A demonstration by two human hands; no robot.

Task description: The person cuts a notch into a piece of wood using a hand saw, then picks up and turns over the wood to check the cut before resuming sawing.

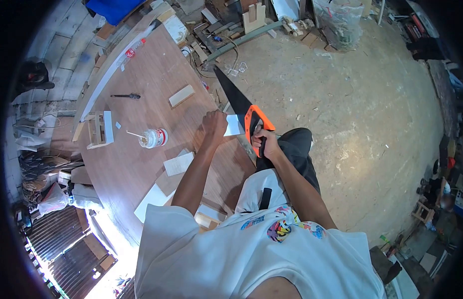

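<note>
My right hand [266, 142] is wrapped round the orange and black handle of a handsaw [235, 93]. The dark blade points up and away, past the table's edge. A small white board [233, 125] juts out over that edge, and the blade overlaps its outer end in this view. My left hand [214, 122], fingers curled, presses the board down on the brown tabletop [156, 84]. A short pale wood block [181, 95] lies just beyond my left hand.
On the table are a jar with a stick in it [153, 138], a small wooden frame [100, 129], a dark slim tool [125, 95], a plastic bottle [135, 48] and white board pieces [179, 164]. Wood scraps [219, 35] and a plastic bag [338, 25] lie on the floor.
</note>
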